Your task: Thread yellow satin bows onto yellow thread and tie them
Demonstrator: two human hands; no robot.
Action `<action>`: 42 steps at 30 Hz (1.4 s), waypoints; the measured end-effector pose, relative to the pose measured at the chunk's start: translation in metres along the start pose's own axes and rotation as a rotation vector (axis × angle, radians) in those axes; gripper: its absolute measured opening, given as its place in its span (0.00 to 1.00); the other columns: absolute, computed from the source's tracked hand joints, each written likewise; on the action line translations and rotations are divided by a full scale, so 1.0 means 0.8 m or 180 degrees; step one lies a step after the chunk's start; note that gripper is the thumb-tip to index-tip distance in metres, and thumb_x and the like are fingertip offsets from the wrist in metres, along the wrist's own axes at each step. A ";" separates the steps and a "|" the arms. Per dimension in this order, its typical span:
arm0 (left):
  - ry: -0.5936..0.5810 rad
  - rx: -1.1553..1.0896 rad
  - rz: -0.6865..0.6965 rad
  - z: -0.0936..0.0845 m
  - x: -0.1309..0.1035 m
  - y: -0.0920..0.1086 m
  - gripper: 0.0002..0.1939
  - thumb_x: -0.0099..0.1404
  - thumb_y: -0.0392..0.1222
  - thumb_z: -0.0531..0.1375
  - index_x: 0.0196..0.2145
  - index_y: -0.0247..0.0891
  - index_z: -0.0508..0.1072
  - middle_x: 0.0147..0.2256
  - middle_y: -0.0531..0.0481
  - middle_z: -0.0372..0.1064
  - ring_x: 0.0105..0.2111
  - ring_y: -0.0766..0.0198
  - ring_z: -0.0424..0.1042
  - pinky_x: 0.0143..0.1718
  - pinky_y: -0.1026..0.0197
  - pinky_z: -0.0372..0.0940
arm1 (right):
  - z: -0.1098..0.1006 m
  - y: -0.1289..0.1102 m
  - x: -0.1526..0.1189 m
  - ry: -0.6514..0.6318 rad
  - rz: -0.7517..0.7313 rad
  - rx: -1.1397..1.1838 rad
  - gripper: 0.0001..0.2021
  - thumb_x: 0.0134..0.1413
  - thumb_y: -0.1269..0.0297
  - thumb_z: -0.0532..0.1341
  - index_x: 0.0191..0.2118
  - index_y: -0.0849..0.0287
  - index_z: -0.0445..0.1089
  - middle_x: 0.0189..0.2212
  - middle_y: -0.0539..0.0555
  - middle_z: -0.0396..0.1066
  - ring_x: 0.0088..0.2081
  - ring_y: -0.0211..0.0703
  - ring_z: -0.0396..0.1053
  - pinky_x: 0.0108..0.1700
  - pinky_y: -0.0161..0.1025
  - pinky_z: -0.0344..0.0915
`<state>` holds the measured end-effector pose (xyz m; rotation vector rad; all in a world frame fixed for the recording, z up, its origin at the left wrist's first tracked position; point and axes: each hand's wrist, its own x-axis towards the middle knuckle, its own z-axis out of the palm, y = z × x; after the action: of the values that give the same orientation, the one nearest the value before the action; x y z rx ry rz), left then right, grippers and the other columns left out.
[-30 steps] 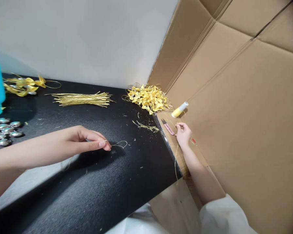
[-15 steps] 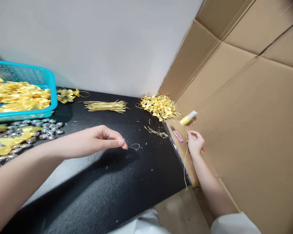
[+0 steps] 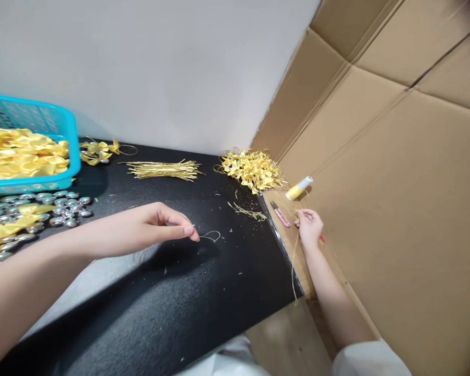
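Your left hand (image 3: 156,230) pinches a thin gold wire (image 3: 211,233) between thumb and fingers, its loop poking out past the fingertips, above the black table (image 3: 172,308). Your right hand (image 3: 310,227) is at the wooden strip (image 3: 305,274) by the cardboard, fingers drawn in narrow. A yellow strand (image 3: 293,261) hangs just below those fingertips — you can't tell from here whether they grip it.

The step in hand looks like readying the looped wire and the strand, with your hands well apart. The next move calls for a light, steady pinch, since so fine a loop would probably bend easily. The pink snips (image 3: 281,214) and the spool (image 3: 300,188) are near your right hand; the wire bundle (image 3: 162,169) lies beyond your left.

As for writing, you can read none — no brand or label on the spool, the snips, the blue basket (image 3: 75,151) or the cardboard (image 3: 395,198).
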<state>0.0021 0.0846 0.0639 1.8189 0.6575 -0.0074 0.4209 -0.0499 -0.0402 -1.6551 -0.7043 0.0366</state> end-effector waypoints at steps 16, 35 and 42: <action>0.0007 0.0016 -0.0084 0.000 0.003 -0.002 0.20 0.62 0.58 0.57 0.39 0.41 0.80 0.42 0.52 0.78 0.46 0.54 0.71 0.51 0.61 0.60 | -0.002 0.005 -0.010 -0.0363 -0.0270 -0.0251 0.10 0.47 0.58 0.62 0.31 0.58 0.63 0.28 0.51 0.71 0.33 0.46 0.78 0.37 0.40 0.74; 0.0126 0.0062 -0.0130 0.000 -0.006 0.009 0.20 0.60 0.58 0.57 0.37 0.42 0.81 0.42 0.54 0.78 0.46 0.55 0.71 0.51 0.62 0.59 | 0.002 -0.007 -0.009 -0.0366 -0.0096 -0.0220 0.15 0.41 0.59 0.64 0.35 0.59 0.63 0.24 0.50 0.70 0.27 0.43 0.76 0.31 0.37 0.72; 0.0127 0.0064 -0.0064 0.001 -0.005 0.010 0.20 0.60 0.59 0.57 0.37 0.44 0.81 0.41 0.54 0.78 0.45 0.55 0.72 0.51 0.61 0.60 | -0.007 -0.030 -0.005 0.0058 -0.0082 -0.0152 0.10 0.38 0.62 0.63 0.30 0.58 0.64 0.19 0.48 0.67 0.19 0.40 0.69 0.21 0.35 0.66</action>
<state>0.0026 0.0807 0.0718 1.8358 0.7061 0.0090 0.4097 -0.0560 -0.0189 -1.6899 -0.7175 -0.0138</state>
